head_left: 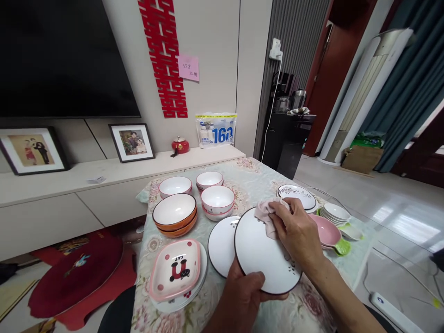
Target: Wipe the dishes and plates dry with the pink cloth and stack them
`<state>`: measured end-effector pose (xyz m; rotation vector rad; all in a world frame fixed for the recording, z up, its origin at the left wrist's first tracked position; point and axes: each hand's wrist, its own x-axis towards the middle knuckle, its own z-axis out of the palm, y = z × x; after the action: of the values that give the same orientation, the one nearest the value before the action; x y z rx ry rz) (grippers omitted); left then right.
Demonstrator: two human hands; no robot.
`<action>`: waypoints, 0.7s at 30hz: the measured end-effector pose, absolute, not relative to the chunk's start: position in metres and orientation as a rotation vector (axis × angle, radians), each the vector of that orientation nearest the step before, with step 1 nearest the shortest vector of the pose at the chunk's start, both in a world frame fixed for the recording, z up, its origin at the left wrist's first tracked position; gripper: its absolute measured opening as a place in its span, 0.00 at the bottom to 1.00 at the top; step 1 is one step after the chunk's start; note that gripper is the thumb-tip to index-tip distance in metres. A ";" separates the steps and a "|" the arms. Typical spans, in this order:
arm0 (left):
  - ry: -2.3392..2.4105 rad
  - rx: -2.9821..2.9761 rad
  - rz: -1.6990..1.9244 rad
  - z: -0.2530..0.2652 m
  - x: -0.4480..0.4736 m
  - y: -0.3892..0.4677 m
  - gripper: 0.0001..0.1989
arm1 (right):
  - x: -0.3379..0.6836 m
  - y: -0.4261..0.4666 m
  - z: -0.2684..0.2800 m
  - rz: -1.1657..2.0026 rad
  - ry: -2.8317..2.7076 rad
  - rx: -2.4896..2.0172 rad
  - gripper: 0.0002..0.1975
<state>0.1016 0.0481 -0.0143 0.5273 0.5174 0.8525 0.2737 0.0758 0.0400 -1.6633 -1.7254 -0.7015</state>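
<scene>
My left hand (pixel 244 289) grips a white plate (pixel 263 259) with a dark rim by its lower edge, thumb on top, and holds it tilted above the table. In my right hand (pixel 298 226) is a pale pink cloth (pixel 268 212), pressed on the plate's upper face near the far edge. Another dark-rimmed white plate (pixel 220 249) lies on the table just left of the held one, partly hidden by it. Further left, a pink square dish (pixel 176 270) with a cat picture rests on white plates (pixel 203 277).
Orange bowls (pixel 175 215) and pink-rimmed bowls (pixel 218 201) stand at the table's back left. To the right are patterned plates (pixel 298 196), a pink dish (pixel 326 231) with a green handle and small stacked white dishes (pixel 335 213). A floral cloth (pixel 256 175) covers the table.
</scene>
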 end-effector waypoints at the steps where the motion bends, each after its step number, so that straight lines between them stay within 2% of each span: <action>1: 0.522 0.535 0.850 -0.010 0.108 0.051 0.45 | 0.279 0.078 0.042 -0.702 -1.713 -1.652 0.12; 4: 0.517 0.568 0.864 0.004 0.129 0.059 0.45 | 0.288 0.085 0.049 -0.625 -1.720 -1.591 0.15; 8: 0.546 0.554 0.888 0.006 0.145 0.062 0.38 | 0.282 0.087 0.054 -0.322 -1.815 -1.446 0.15; 10: 0.575 0.528 0.892 0.000 0.146 0.060 0.31 | 0.270 0.083 0.054 -0.156 -1.929 -1.359 0.13; 13: 0.603 0.535 0.929 -0.010 0.139 0.056 0.13 | 0.254 0.076 0.050 0.076 -2.135 -1.261 0.11; 15: 0.600 0.558 0.967 -0.012 0.131 0.056 0.05 | 0.250 0.074 0.048 0.108 -2.186 -1.281 0.11; 17: 0.601 0.539 0.984 -0.011 0.125 0.058 0.08 | 0.254 0.076 0.046 -0.003 -2.133 -1.372 0.10; 21: 0.591 0.429 1.004 -0.010 0.119 0.067 0.30 | 0.273 0.088 0.043 -0.378 -1.874 -1.611 0.11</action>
<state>0.1186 0.0668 -0.0101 0.4295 0.5910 1.0041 0.2730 0.0884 0.0427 -1.6111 -1.8742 -0.3782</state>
